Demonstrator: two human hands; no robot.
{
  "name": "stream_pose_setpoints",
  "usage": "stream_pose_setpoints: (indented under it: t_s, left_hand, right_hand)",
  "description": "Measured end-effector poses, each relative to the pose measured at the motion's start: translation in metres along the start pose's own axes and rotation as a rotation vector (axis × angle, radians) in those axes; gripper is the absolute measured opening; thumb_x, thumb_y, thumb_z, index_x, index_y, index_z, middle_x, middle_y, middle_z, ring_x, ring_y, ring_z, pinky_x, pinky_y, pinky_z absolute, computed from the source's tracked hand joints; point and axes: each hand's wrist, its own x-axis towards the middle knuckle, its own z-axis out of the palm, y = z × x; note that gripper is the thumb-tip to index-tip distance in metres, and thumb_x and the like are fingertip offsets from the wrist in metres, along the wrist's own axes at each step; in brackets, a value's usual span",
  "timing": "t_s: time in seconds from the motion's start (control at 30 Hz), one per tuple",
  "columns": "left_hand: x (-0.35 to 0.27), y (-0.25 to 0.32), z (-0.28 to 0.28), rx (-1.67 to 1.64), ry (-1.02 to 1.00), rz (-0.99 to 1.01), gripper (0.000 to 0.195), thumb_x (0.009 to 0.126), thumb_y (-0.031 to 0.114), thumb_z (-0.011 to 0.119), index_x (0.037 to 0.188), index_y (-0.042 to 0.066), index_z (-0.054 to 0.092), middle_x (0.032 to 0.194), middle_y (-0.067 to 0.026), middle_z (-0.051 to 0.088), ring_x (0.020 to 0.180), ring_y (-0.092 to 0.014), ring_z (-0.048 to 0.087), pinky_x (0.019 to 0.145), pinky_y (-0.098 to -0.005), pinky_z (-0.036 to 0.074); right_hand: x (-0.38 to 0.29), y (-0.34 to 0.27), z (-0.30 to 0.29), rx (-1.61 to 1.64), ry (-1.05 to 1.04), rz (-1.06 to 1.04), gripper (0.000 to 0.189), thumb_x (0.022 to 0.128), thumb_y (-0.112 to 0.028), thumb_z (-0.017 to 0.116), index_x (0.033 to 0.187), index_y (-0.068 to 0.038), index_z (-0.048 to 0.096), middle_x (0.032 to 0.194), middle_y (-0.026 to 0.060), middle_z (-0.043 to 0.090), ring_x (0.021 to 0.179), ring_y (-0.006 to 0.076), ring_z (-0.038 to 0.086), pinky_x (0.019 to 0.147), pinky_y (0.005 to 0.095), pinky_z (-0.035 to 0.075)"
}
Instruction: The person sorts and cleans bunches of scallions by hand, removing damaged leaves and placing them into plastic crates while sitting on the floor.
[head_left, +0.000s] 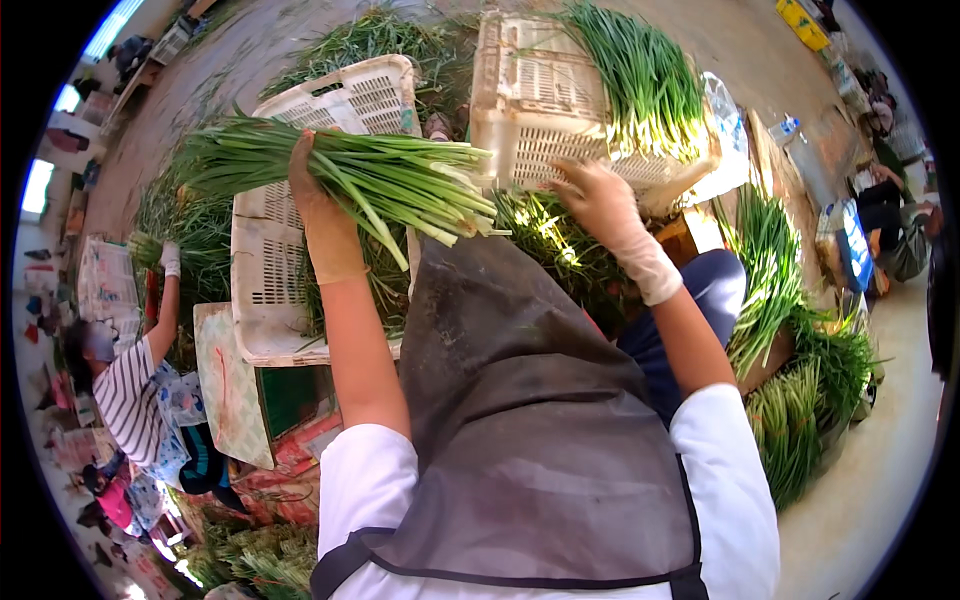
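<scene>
A bunch of garlic chives (405, 176) lies across the grip of my left hand (324, 225), its pale cut ends pointing right and its leaves left. The bunch is above a white slatted plastic crate (255, 277) with loose greens inside. My right hand (600, 202), blurred by motion, has its fingers apart and nothing visible in them. It is in front of the side of an upturned white plastic crate (525, 127). On top of that crate rests a pile of chives (645, 82), white ends towards me. Both hands wear thin gloves.
Loose leaves (375, 45) litter the floor behind the crates. More chive bundles (784, 427) lie at my right, near a water bottle (785, 127). A co-worker in a striped shirt (124, 401) handles greens at the left. A dark apron (540, 450) covers my lap.
</scene>
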Motion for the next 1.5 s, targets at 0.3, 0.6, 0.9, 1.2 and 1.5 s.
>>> stream_pose_setpoints:
  t_s: [0.3, 0.6, 0.9, 1.2, 1.5]
  left_hand:
    - [-0.017, -0.003, 0.008, 0.069, -0.052, 0.059, 0.034, 0.087, 0.032, 0.057, 0.110, 0.007, 0.055, 0.108, -0.0074, 0.058, 0.100, -0.019, 0.055, 0.089, -0.0337, 0.047]
    - [0.012, 0.000, 0.003, -0.200, -0.069, 0.017, 0.024, 0.084, 0.023, 0.062, 0.101, 0.007, 0.055, 0.093, -0.0059, 0.060, 0.089, -0.022, 0.055, 0.083, -0.0381, 0.046]
    - [0.047, 0.032, -0.026, -0.290, -0.288, 0.007, 0.026, 0.082, 0.025, 0.065, 0.097, 0.007, 0.055, 0.092, -0.0039, 0.060, 0.087, -0.018, 0.055, 0.081, -0.0355, 0.047]
    - [-0.009, 0.036, 0.027, -0.114, -0.116, 0.167, 0.026, 0.087, 0.027, 0.058, 0.106, 0.010, 0.053, 0.104, -0.0043, 0.058, 0.099, -0.016, 0.055, 0.089, -0.0332, 0.046]
    - [0.002, 0.029, 0.001, 0.039, -0.042, 0.228, 0.027, 0.089, 0.031, 0.053, 0.103, 0.009, 0.058, 0.102, -0.0031, 0.058, 0.095, -0.016, 0.055, 0.086, -0.0320, 0.046]
  right_hand:
    - [0.004, -0.010, 0.022, 0.114, 0.118, -0.081, 0.014, 0.083, -0.022, 0.063, 0.088, -0.009, 0.068, 0.078, 0.0111, 0.066, 0.067, 0.0251, 0.063, 0.063, 0.0347, 0.051]
    - [0.011, -0.004, 0.023, 0.765, -0.196, 0.115, 0.047, 0.089, -0.045, 0.053, 0.115, -0.006, 0.059, 0.092, 0.0107, 0.066, 0.088, 0.0181, 0.061, 0.080, 0.0317, 0.046]
    - [0.001, 0.075, 0.029, 0.323, -0.467, 0.394, 0.028, 0.088, -0.025, 0.056, 0.097, 0.000, 0.063, 0.086, 0.0117, 0.066, 0.078, 0.0218, 0.063, 0.069, 0.0309, 0.052]
    - [0.022, -0.075, 0.011, 0.593, 0.062, -0.060, 0.037, 0.080, -0.035, 0.066, 0.106, -0.008, 0.064, 0.097, 0.0133, 0.064, 0.091, 0.0268, 0.061, 0.082, 0.0360, 0.047]
    - [0.010, -0.035, 0.028, 0.438, 0.348, -0.055, 0.008, 0.075, -0.012, 0.067, 0.082, -0.007, 0.067, 0.074, 0.0094, 0.065, 0.066, 0.0239, 0.062, 0.060, 0.0327, 0.048]
